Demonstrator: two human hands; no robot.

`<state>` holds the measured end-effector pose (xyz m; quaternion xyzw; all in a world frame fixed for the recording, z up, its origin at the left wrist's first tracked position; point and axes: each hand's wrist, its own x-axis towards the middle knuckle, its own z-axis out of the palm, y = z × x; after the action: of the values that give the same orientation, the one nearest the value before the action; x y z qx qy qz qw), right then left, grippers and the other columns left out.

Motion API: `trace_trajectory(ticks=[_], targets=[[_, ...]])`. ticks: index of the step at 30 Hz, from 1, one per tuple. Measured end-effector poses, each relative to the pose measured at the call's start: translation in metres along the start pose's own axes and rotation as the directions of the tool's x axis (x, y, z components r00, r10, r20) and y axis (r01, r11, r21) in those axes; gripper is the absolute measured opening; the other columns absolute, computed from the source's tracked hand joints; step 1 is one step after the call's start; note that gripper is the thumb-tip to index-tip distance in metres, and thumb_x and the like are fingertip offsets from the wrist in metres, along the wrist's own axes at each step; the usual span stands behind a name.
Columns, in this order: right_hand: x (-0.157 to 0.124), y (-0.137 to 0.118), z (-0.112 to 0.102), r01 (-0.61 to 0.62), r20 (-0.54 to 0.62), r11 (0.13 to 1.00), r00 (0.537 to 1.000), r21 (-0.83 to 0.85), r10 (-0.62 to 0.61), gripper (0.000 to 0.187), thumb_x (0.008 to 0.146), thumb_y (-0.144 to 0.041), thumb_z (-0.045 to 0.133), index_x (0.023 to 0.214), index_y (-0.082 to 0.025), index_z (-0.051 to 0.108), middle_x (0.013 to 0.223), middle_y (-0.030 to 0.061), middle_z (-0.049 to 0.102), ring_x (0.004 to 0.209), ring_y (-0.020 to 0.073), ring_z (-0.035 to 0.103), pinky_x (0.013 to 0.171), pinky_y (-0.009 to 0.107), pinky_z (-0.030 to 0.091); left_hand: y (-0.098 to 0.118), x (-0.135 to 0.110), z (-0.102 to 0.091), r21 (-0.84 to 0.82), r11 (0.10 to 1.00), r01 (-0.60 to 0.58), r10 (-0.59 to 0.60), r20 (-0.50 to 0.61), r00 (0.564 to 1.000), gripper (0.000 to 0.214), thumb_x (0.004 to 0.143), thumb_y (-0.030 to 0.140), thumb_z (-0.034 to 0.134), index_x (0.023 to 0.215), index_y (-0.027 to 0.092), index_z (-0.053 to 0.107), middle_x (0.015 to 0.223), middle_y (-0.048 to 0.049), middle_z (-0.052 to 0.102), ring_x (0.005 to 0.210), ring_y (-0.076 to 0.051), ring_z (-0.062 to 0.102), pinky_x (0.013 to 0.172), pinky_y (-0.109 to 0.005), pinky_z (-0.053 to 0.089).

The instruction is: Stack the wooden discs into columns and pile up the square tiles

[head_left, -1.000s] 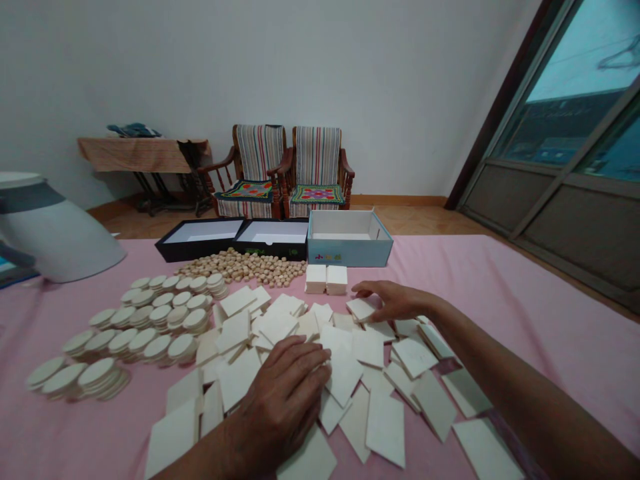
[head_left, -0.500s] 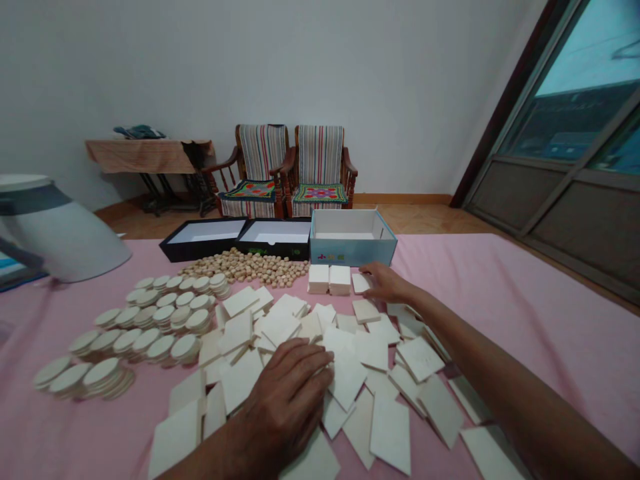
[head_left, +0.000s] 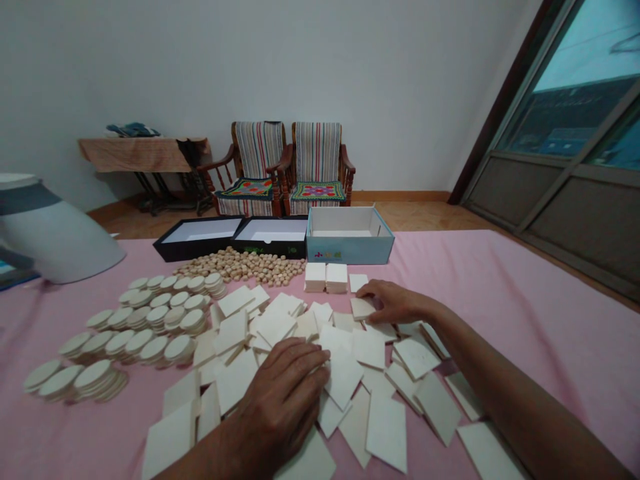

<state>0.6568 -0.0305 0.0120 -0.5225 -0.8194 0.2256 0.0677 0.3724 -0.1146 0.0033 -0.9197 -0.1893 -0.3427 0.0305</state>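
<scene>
My right hand has its thumb and fingers around the edges of a square wooden tile at the back of a loose pile. Just beyond it, a single square tile lies on the pink cloth, beside two neat stacks of square tiles. My left hand lies flat over the pile of scattered pale tiles, its fingers stretched out and close together. What is under its palm is hidden.
Rows of stacked round wooden discs stand on the left. Small wooden beads are heaped behind them. A blue box and two black trays line the back. A white jug stands far left on the pink cloth.
My right hand has come nearer, off the single tile beside the stacks and onto another square tile in the pile. The left hand stays on the pile.
</scene>
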Motion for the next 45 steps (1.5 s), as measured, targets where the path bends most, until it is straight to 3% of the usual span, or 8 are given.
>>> trace_trajectory(ticks=[3, 10, 17, 25, 29, 32, 36, 45], targets=[[0.003, 0.005, -0.004, -0.007, -0.045, 1.0, 0.999, 0.022, 0.008, 0.051, 0.065, -0.026, 0.069, 0.114, -0.015, 0.06, 0.113, 0.0117, 0.061, 0.1, 0.0239, 0.056, 0.087, 0.036, 0.044, -0.001, -0.001, 0.001, -0.013, 1.0, 0.001, -0.001, 0.004, 1.0, 0.027, 0.078, 0.003, 0.054, 0.104, 0.01, 0.061, 0.106, -0.0136, 0.066, 0.104, -0.022, 0.058, 0.096, -0.042, 0.048], [0.033, 0.024, -0.009, -0.088, -0.326, 0.996, 0.943, -0.034, 0.072, 0.048, 0.065, -0.02, 0.069, 0.112, -0.013, 0.06, 0.111, 0.0129, 0.062, 0.102, 0.0256, 0.055, 0.09, 0.038, 0.041, 0.0, 0.0, 0.002, -0.015, 1.0, 0.008, -0.008, -0.015, 1.0, 0.026, 0.078, 0.003, 0.054, 0.102, 0.01, 0.062, 0.105, -0.0135, 0.066, 0.103, -0.022, 0.059, 0.097, -0.041, 0.048], [0.047, 0.041, 0.006, -0.101, -0.232, 0.994, 0.968, -0.034, 0.091, 0.068, 0.059, -0.022, 0.074, 0.123, -0.013, 0.054, 0.122, 0.0158, 0.057, 0.111, 0.0277, 0.052, 0.093, 0.039, 0.039, 0.002, 0.003, 0.0, -0.015, 0.999, 0.028, -0.029, -0.021, 0.999, 0.025, 0.079, 0.004, 0.052, 0.1, 0.011, 0.063, 0.103, -0.013, 0.067, 0.102, -0.022, 0.06, 0.096, -0.041, 0.049], [0.052, 0.039, 0.008, -0.116, -0.191, 0.992, 0.976, -0.04, 0.106, 0.073, 0.059, -0.016, 0.072, 0.127, -0.006, 0.049, 0.126, 0.0194, 0.054, 0.114, 0.0275, 0.051, 0.097, 0.037, 0.038, 0.001, 0.003, -0.002, -0.024, 0.999, 0.021, -0.021, 0.008, 1.0, 0.025, 0.08, 0.004, 0.052, 0.102, 0.011, 0.062, 0.104, -0.0125, 0.067, 0.102, -0.021, 0.059, 0.096, -0.041, 0.048], [0.033, 0.03, -0.004, -0.12, -0.177, 0.993, 0.978, -0.023, 0.114, 0.065, 0.061, -0.018, 0.071, 0.123, -0.008, 0.052, 0.121, 0.0178, 0.056, 0.11, 0.0266, 0.052, 0.093, 0.037, 0.041, 0.0, 0.001, 0.0, -0.025, 1.0, 0.005, -0.005, -0.006, 1.0, 0.026, 0.079, 0.004, 0.053, 0.103, 0.011, 0.062, 0.104, -0.0131, 0.067, 0.102, -0.022, 0.059, 0.095, -0.041, 0.048], [0.005, 0.017, -0.014, -0.038, -0.011, 0.999, 0.999, 0.026, 0.039, 0.047, 0.065, -0.017, 0.066, 0.112, -0.015, 0.059, 0.111, 0.0105, 0.061, 0.1, 0.0217, 0.057, 0.087, 0.033, 0.044, 0.0, 0.001, 0.001, -0.027, 1.0, 0.007, -0.007, -0.005, 1.0, 0.026, 0.08, 0.004, 0.053, 0.103, 0.011, 0.062, 0.105, -0.0132, 0.066, 0.102, -0.022, 0.059, 0.096, -0.042, 0.048], [-0.026, -0.002, -0.014, 0.03, 0.15, 0.999, 0.988, -0.032, -0.025, 0.059, 0.059, -0.02, 0.073, 0.115, -0.019, 0.056, 0.114, 0.0095, 0.056, 0.102, 0.0239, 0.053, 0.089, 0.035, 0.044, 0.001, 0.003, 0.001, -0.033, 0.999, 0.011, -0.012, -0.015, 1.0, 0.026, 0.079, 0.004, 0.053, 0.103, 0.01, 0.062, 0.104, -0.0133, 0.066, 0.103, -0.022, 0.058, 0.095, -0.04, 0.048], [-0.031, -0.011, 0.0, 0.068, 0.108, 0.993, 0.993, -0.1, -0.057, 0.061, 0.057, -0.021, 0.073, 0.115, -0.014, 0.054, 0.114, 0.0126, 0.051, 0.105, 0.0271, 0.048, 0.092, 0.041, 0.041, 0.001, 0.002, 0.001, -0.019, 1.0, 0.02, -0.02, -0.006, 1.0, 0.026, 0.078, 0.003, 0.053, 0.102, 0.01, 0.062, 0.105, -0.0133, 0.066, 0.103, -0.022, 0.058, 0.095, -0.041, 0.047]])
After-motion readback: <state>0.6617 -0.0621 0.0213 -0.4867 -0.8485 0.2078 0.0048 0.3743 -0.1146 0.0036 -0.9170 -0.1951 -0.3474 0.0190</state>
